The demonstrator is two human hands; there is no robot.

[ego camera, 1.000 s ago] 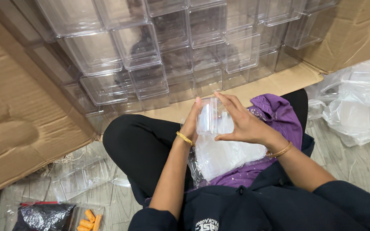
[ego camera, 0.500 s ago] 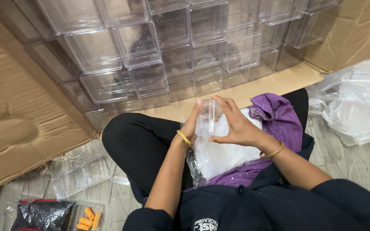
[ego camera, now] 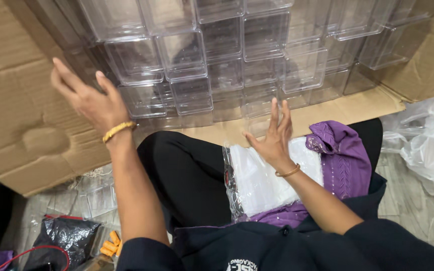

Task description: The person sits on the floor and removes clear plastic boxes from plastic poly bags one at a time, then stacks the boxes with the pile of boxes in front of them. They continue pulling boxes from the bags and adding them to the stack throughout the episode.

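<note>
Clear boxes point(ego camera: 212, 70) stacked just ahead of both hands. Left hand point(ego camera: 89, 100) spread, raised, empty, beside stack. Right hand point(ego camera: 272, 138) spread, empty, above packet point(ego camera: 262, 185) on lap.

Clear plastic packet of white sheets point(ego camera: 262, 183) on lap; stacked transparent boxes point(ego camera: 217, 65) in cardboard carton point(ego camera: 21, 125).

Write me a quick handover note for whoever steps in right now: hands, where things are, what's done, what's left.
Left hand: open, empty, raised beside the stacked clear plastic boxes.
Right hand: open, empty, fingers spread above the white packet in clear wrap on the lap.
Done: many boxes sit stacked in the cardboard carton.
Left: the packet on the lap is in neither grip; loose plastic bags lie on the floor at right.
</note>
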